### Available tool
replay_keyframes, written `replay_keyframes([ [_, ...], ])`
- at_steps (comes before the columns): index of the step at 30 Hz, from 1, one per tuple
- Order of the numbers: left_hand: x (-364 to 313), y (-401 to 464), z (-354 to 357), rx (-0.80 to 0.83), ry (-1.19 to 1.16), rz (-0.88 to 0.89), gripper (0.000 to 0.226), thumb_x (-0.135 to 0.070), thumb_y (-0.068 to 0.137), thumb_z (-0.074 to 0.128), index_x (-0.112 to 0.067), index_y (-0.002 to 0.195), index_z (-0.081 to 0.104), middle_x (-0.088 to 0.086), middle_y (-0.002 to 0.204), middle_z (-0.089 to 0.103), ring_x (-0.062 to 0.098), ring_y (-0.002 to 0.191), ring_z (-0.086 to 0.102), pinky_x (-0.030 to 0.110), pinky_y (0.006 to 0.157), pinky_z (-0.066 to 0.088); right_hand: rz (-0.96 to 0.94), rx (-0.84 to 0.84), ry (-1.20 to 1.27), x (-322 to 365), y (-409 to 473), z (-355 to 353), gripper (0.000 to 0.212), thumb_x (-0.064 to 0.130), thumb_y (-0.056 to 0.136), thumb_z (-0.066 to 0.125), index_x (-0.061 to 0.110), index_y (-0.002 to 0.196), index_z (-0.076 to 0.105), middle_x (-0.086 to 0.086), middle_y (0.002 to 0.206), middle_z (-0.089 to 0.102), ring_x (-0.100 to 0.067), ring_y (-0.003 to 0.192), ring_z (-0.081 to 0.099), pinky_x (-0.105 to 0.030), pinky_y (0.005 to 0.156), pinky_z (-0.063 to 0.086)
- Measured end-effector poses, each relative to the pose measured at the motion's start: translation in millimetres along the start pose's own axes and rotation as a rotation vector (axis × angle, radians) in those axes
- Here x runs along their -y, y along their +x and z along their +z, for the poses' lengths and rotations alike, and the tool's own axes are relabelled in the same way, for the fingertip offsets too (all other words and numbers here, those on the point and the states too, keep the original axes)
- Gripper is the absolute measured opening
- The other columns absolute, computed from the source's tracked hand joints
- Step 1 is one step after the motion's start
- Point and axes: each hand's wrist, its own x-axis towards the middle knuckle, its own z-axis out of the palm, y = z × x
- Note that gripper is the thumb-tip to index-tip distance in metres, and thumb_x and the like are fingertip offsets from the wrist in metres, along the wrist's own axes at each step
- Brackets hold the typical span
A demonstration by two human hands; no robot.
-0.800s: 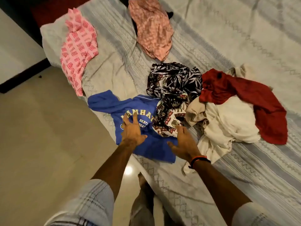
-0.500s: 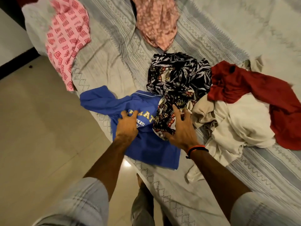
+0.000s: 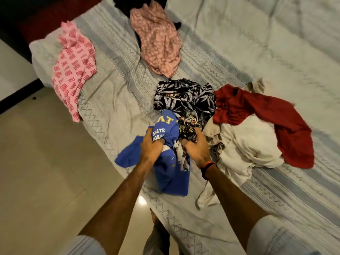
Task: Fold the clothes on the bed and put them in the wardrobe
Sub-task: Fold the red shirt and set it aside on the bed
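Left hand (image 3: 151,147) clutches a bunched blue printed cotton T-shirt (image 3: 166,162) — its length hangs toward the viewer; right hand (image 3: 196,147) seemingly grips the adjoining dark floral shirt (image 3: 184,97).

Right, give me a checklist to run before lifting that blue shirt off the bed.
1. Left hand grips the blue printed cotton shirt: ok.
2. Right hand holds only the blue shirt: not ok, it grips the dark floral patterned garment too.
3. Blue shirt free of the pile: not ok, floral fabric overlaps it.
4. Cream crumpled cloth clear of the hands: cannot tell.
5. Bare striped bedsheet for folding: ok.
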Motion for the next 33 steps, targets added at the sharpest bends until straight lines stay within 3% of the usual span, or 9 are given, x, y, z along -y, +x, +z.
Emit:
replay_keyframes([
  [3,-39,-11,14,0.031,-0.171,0.07,0.043,-0.012,0.073,0.058,-0.029,0.112,0.059,0.003,0.113,0.068,0.029,0.106,0.064,0.046,0.091,0.053,-0.083,-0.145,0.113,25,-9,-24,0.06,0.016,0.08,0.071,0.014,0.137,0.052,0.004,0.123,0.062,-0.012,0.109,0.059,-0.037,0.104,0.046],
  [7,-83,-22,28,0.07,-0.278,0.214,0.041,0.006,0.082,0.058,-0.014,0.117,0.058,0.002,0.106,0.068,0.019,0.094,0.065,0.037,0.084,0.054,-0.268,-0.311,0.246,55,-7,-55,0.049,0.02,0.076,0.071,0.017,0.123,0.059,0.003,0.108,0.07,-0.009,0.092,0.066,-0.04,0.09,0.054],
  [9,-91,-20,38,0.142,-0.211,0.238,0.046,-0.01,0.077,0.067,-0.021,0.12,0.055,-0.004,0.107,0.069,0.014,0.095,0.066,0.036,0.087,0.054,-0.322,-0.327,0.217,60,-4,-67,0.044,0.017,0.078,0.073,0.02,0.119,0.058,0.008,0.1,0.07,-0.006,0.086,0.066,-0.038,0.087,0.055],
  [12,-83,-14,52,0.276,0.045,0.168,0.077,-0.032,0.063,0.078,-0.029,0.132,0.046,-0.003,0.124,0.065,0.02,0.111,0.063,0.043,0.098,0.051,-0.185,-0.152,-0.033,50,0,-85,0.072,0.015,0.08,0.073,0.018,0.143,0.04,-0.002,0.129,0.063,-0.021,0.118,0.059,-0.036,0.103,0.046],
  [15,-76,-29,56,0.432,0.329,0.105,0.069,-0.012,0.077,0.078,-0.014,0.138,0.045,0.008,0.132,0.059,0.025,0.115,0.059,0.036,0.099,0.049,-0.009,0.028,-0.179,31,0,-100,0.081,0.013,0.081,0.073,0.01,0.149,0.03,-0.009,0.142,0.052,-0.032,0.13,0.05,-0.035,0.104,0.041],
  [21,-66,-64,38,0.343,0.393,0.027,0.063,-0.015,0.083,0.076,-0.006,0.138,0.048,0.012,0.135,0.056,0.029,0.123,0.056,0.036,0.102,0.047,-0.005,0.091,-0.157,24,-20,-115,0.062,0.008,0.083,0.07,0.008,0.137,0.042,-0.011,0.134,0.056,-0.018,0.097,0.055,-0.036,0.093,0.049],
  [28,-77,-98,-29,0.091,0.366,0.061,0.051,-0.019,0.086,0.074,-0.01,0.132,0.053,0.01,0.136,0.054,0.026,0.123,0.053,0.036,0.101,0.045,-0.128,0.14,-0.128,57,-57,-105,0.054,0.004,0.081,0.074,0.002,0.129,0.049,-0.006,0.109,0.058,-0.017,0.088,0.058,-0.023,0.075,0.048],
  [31,-86,-101,-73,-0.007,0.282,0.085,0.047,-0.02,0.087,0.073,-0.011,0.13,0.055,0.008,0.135,0.055,0.025,0.122,0.054,0.036,0.101,0.047,-0.231,0.175,-0.199,82,-64,-80,0.051,0.011,0.081,0.077,0.006,0.126,0.052,-0.004,0.108,0.06,-0.017,0.089,0.059,-0.029,0.084,0.054],
  [33,-89,-97,-99,-0.045,0.25,0.096,0.046,-0.022,0.087,0.073,-0.012,0.129,0.055,0.007,0.134,0.055,0.024,0.121,0.054,0.035,0.097,0.048,-0.293,0.208,-0.253,101,-67,-62,0.05,0.012,0.083,0.075,0.006,0.128,0.051,-0.005,0.112,0.059,-0.019,0.093,0.059,-0.026,0.081,0.051],
])
